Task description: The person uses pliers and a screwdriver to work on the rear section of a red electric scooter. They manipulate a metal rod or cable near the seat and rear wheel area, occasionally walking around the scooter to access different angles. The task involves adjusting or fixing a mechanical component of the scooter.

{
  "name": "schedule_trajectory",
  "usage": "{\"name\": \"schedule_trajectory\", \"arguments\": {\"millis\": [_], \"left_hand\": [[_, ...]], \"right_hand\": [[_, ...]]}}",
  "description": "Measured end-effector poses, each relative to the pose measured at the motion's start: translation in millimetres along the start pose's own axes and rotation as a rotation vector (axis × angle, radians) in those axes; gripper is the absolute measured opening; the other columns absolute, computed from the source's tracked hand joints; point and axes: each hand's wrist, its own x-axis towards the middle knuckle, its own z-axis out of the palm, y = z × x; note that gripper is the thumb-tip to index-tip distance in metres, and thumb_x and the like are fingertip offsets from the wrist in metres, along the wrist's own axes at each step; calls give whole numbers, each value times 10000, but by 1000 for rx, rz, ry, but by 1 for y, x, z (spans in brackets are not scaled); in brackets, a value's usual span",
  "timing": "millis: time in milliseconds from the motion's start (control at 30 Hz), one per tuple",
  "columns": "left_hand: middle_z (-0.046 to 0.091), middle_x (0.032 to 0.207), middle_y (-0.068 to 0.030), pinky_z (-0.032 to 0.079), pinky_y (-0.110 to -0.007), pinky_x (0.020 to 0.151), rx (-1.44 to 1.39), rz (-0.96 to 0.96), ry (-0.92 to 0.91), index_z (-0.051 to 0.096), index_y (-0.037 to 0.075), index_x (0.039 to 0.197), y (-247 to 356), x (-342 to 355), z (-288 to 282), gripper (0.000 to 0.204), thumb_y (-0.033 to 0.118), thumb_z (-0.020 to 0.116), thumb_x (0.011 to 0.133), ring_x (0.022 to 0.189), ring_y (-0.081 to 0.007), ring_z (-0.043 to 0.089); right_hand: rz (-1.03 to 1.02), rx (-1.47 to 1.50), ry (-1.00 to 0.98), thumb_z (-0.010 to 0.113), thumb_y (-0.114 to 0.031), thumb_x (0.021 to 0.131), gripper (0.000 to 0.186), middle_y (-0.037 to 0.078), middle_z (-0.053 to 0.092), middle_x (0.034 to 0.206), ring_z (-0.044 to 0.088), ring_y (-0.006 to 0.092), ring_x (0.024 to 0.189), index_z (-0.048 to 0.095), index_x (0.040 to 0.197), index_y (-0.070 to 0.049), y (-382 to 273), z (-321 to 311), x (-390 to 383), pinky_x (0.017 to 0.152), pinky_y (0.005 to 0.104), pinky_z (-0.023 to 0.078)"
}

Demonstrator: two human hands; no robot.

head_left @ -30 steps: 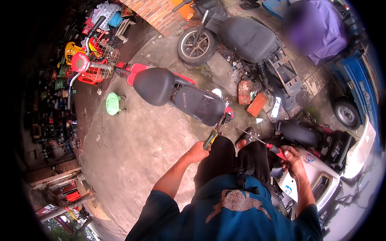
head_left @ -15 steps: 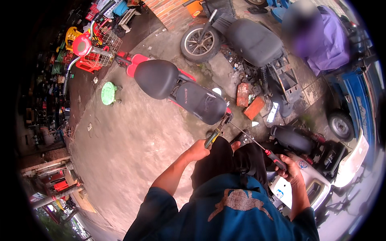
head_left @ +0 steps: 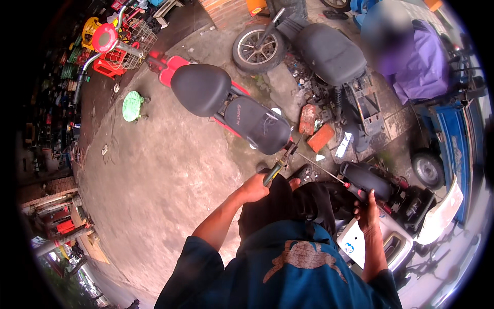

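My left hand (head_left: 253, 188) grips green-and-yellow pliers (head_left: 273, 172), whose head meets the dark metal fitting (head_left: 288, 150) at the rear of the red electric bike (head_left: 235, 110) with black seats. My right hand (head_left: 367, 215) is at the red-and-black handle of a long screwdriver (head_left: 356, 191), its fingers partly round it. The thin shaft slants up-left toward that same fitting; whether its tip touches cannot be made out. My dark-trousered legs and a foot (head_left: 301, 176) are just beneath the tools.
Two red bricks (head_left: 320, 137) lie beside a dismantled black scooter (head_left: 329, 54). A green stool (head_left: 133, 105) stands left. A white body panel (head_left: 373, 244) lies by my right arm, near a blue vehicle (head_left: 452, 159). Purple cloth (head_left: 419, 62) with a blurred shape, possibly a person, is at upper right.
The view has shifted slightly, moving the surroundings leftward in the picture. My left hand still grips the pliers at the bike's rear; my right hand's fingers have shifted on the screwdriver handle.
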Motion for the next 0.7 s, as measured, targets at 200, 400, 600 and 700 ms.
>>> {"name": "schedule_trajectory", "arguments": {"millis": [200,400,600,700], "left_hand": [[530,711,-51,426,-326,664,8,-7,-6,517,48,776,2,0,-6,89,32,559,700,693,-174,502],[534,701,-55,438,-333,663,34,3,20,521,44,770,1,-1,-4,90,32,568,695,687,-182,517],[542,702,-58,447,-342,657,112,34,71,536,29,784,-1,2,-2,89,29,567,701,677,-185,521],[536,699,-49,440,-331,646,56,22,47,534,27,784,-8,-1,-5,84,23,566,707,673,-169,512]], "right_hand": [[-326,-263,-54,600,-488,917,414,10,537,736,511,113,580,547,1104,-122,-5,-10,-4,495,231,377],[-337,-92,-42,615,-294,926,331,47,603,838,583,148,666,525,1175,-96,5,1,-18,534,257,473],[-134,-186,47,540,-452,957,319,28,542,678,504,127,489,560,987,-135,-3,-12,1,407,253,368],[-351,-227,36,569,-376,955,258,7,547,763,517,117,533,563,1013,-125,-1,-5,1,466,252,400]]}}
